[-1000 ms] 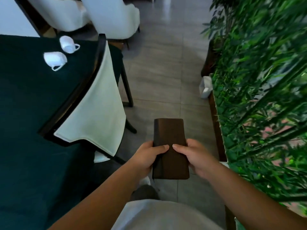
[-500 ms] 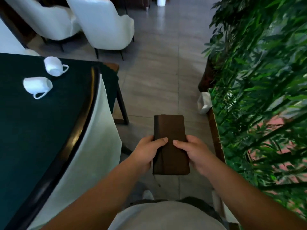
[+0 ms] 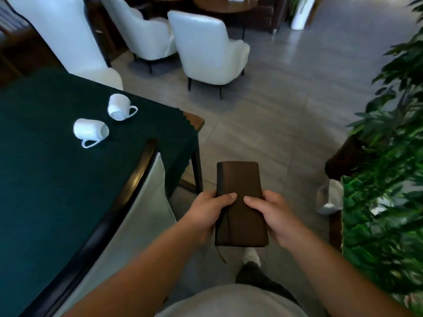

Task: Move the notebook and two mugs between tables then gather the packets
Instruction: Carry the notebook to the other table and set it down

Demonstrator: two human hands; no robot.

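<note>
A dark brown notebook (image 3: 239, 179) is held flat in front of me over the tiled floor. My left hand (image 3: 206, 211) grips its left edge and my right hand (image 3: 272, 213) grips its right edge, thumbs on the cover. Two white mugs lie on their sides on the dark green tablecloth (image 3: 45, 179) to my left: the nearer mug (image 3: 89, 131) and the farther mug (image 3: 117, 107). No packets are visible.
A chair with a black frame and pale back (image 3: 142, 202) stands against the table beside me. White armchairs (image 3: 206, 49) stand ahead by a wooden table (image 3: 224, 4). Leafy plants (image 3: 384, 191) line the right side, with grey floor between.
The view has swung upward and forward along the aisle; the mugs and table now appear nearer the centre left, and more armchairs show ahead. Both hands keep the same hold on the notebook.
</note>
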